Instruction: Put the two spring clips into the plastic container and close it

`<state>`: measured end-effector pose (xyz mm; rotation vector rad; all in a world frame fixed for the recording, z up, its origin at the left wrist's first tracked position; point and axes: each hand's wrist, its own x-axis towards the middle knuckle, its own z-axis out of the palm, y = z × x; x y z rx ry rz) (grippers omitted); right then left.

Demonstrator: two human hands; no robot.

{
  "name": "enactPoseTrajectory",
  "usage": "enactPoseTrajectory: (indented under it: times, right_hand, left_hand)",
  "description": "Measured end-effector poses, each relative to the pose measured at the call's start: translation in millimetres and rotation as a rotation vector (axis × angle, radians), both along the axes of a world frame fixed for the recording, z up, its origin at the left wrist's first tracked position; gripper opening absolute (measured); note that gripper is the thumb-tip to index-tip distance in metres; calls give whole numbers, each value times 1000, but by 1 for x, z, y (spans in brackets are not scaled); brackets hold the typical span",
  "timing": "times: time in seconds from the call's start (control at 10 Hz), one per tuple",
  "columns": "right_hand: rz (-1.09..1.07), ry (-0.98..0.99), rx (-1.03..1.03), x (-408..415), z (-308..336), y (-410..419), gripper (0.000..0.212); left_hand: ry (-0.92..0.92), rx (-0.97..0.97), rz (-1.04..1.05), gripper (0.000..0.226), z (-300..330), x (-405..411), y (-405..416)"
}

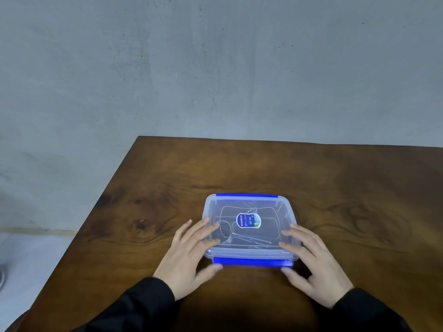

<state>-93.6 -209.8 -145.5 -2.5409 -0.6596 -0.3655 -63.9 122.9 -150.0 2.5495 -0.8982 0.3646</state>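
A clear plastic container [285, 212] sits on the wooden table with its clear lid [249, 207] laid on top. A blue latch [251, 261] runs along its near side and another along the far side [247, 195]. Through the lid I make out metal spring clips [230, 232] lying inside, under a blue oval sticker [248, 220]. My left hand [191, 255] rests on the lid's left part, thumb by the near latch's left end. My right hand [311, 257] rests on the right part, thumb at the latch's right end.
The brown wooden table [359, 188] reaches to a grey wall at the back; its left edge slants from top centre toward the bottom left, with grey floor beyond it. Black sleeves cover both forearms at the bottom.
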Motion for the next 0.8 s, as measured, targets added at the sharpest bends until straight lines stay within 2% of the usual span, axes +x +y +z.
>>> enactPoseTrajectory:
  times: [0.1, 0.2, 0.3, 0.4, 0.6, 0.7, 0.8]
  right_hand:
    - [-40, 0, 51, 3, 3, 4, 33]
    - [-57, -21, 66, 3, 2, 8, 35]
    - [-102, -57, 59, 2, -1, 13, 50]
    - [-120, -64, 89, -1, -4, 16, 49]
    - [-125, -22, 137, -3, -3, 20, 32]
    - [-118, -2, 167, -3, -2, 18, 33]
    - [-137, 106, 304, -9, 8, 16, 34]
  left_hand:
    - [20, -92, 8, 38, -1, -1, -2]
    - [52, -145, 33, 35, -2, -4, -6]
    - [63, -163, 53, 34, 0, -5, -9]
    - [79, -158, 51, 35, 0, -5, -10]
    - [85, -152, 74, 43, 0, -6, -10]
    - [51, -208, 38, 34, 1, -4, -10]
    - [92, -289, 48, 30, 3, -11, -6]
